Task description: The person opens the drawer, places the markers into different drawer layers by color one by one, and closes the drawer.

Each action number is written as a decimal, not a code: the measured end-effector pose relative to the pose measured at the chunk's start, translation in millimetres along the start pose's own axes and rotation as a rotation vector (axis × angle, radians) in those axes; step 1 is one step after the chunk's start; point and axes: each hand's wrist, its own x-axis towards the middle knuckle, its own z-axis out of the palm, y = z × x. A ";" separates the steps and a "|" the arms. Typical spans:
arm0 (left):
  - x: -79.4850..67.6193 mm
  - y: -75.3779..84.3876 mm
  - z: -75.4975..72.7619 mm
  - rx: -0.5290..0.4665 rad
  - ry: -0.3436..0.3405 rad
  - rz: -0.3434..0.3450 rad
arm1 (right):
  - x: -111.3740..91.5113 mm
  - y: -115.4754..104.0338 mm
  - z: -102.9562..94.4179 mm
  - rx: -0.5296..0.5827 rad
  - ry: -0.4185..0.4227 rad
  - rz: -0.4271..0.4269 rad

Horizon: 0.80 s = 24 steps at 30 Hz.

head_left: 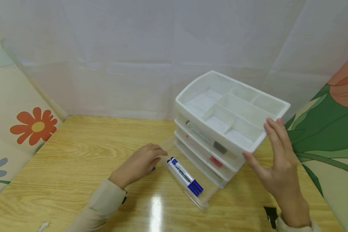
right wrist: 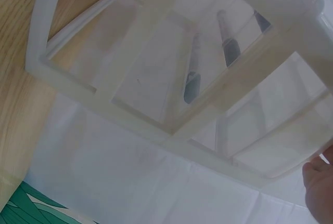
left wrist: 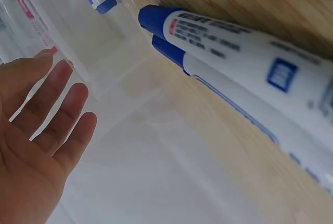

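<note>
A white drawer organizer (head_left: 220, 129) stands on the table, its lowest clear drawer (head_left: 201, 203) pulled out. Two white markers with blue caps (head_left: 185, 176) lie side by side in that drawer. My left hand (head_left: 145, 162) hovers at the drawer's left end, fingers loosely extended and holding nothing. Under it, a blue tip shows in the head view; the left wrist view shows two more blue-and-white markers (left wrist: 234, 52) on the table, apart from the fingers. My right hand (head_left: 281, 161) touches the organizer's top right corner with its thumb and fairly straight fingers.
Upper drawers are closed, holding a black-capped marker (head_left: 203, 137) and a red-capped one (head_left: 216, 161). The organizer's top tray has several compartments. A black scrap (head_left: 270, 215) lies near the right wrist. Behind the table (head_left: 84, 154) hangs a white sheet (head_left: 119, 58).
</note>
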 end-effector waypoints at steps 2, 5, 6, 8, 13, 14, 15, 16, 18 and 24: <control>-3.0 -1.9 -0.9 0.008 0.010 0.003 | -0.1 -0.1 -0.3 -0.002 -0.001 0.003; -6.2 -3.9 -2.4 0.013 0.022 0.002 | -0.1 0.2 -0.6 -0.005 -0.001 0.007; -7.1 -4.4 -2.9 0.013 0.025 -0.001 | -0.2 0.3 -0.7 -0.007 -0.002 0.008; -8.8 -4.7 -4.2 0.012 0.022 -0.013 | -0.5 0.5 -0.6 -0.007 -0.003 0.007; -14.0 -6.7 -6.4 0.014 -0.005 -0.042 | -1.2 0.6 -0.3 -0.003 0.002 0.004; -15.3 -7.4 -6.5 0.016 -0.007 -0.043 | -1.2 0.5 -0.2 -0.004 0.000 0.005; -16.6 -8.2 -6.6 0.019 -0.009 -0.045 | -1.2 0.4 -0.2 -0.003 0.000 0.006; -17.8 -9.0 -6.9 0.019 -0.008 -0.047 | -1.2 0.4 -0.1 -0.004 -0.001 0.006; -20.4 -10.7 -7.2 0.020 -0.004 -0.048 | -1.1 0.2 0.0 -0.005 -0.002 0.008; -26.9 -16.5 -7.1 -0.001 -0.007 -0.075 | -0.8 0.2 0.5 -0.003 -0.001 0.006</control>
